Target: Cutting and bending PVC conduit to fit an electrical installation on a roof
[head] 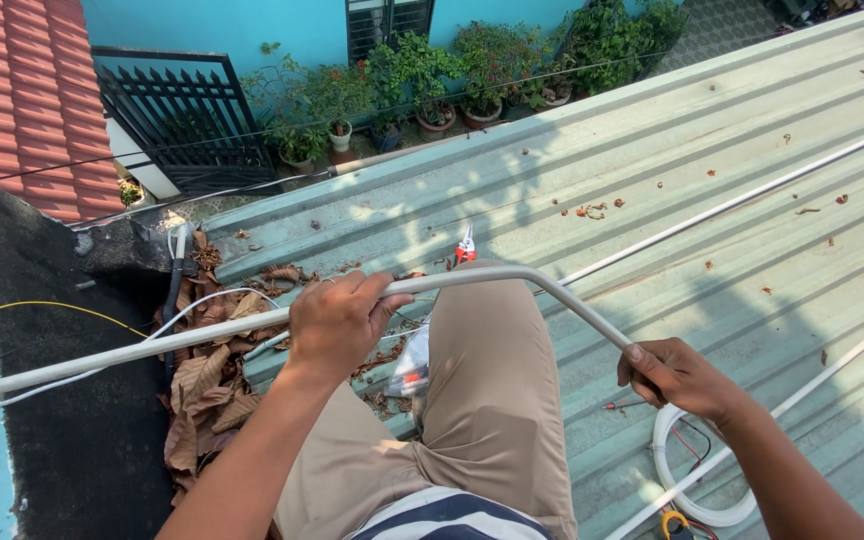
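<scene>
Two hands grip one long white conduit pipe (472, 277) held across the person's lap above the corrugated metal roof (752, 230). The left hand (337, 320) is clenched around the straight run, likely as an anchor, while the right hand (674, 375) is wrapped around the angled end past the bend. Red-handled cutters (465, 246) lie beyond the knee, a white cable coil (697, 500) beside the right wrist, and dry leaves (207, 385) fill the gutter.

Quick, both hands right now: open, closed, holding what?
Left hand: closed around the white pipe, left of its bend.
Right hand: closed on the same pipe, at its lower end past the bend.
</scene>
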